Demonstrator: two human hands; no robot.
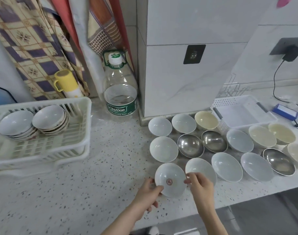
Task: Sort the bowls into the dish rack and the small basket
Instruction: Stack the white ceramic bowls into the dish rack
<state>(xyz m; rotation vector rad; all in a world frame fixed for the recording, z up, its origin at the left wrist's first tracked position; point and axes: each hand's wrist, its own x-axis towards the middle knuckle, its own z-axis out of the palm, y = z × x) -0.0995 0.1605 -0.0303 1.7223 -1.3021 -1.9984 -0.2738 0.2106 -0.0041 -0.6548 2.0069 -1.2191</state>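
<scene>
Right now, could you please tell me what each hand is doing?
Left hand: grips the near-left rim of the white bowl with the red mark.
Right hand: pinches the same bowl's right rim.

The one legible text is the brand "Cestbon", white letters on the green label [122,108] wrapped round the base of the large clear water bottle [119,87] at the back edge of the table [87,167]. A smaller line beneath it seems to read "Drinking Water". Print on the white cap [115,58] is too blurred to read.
</scene>
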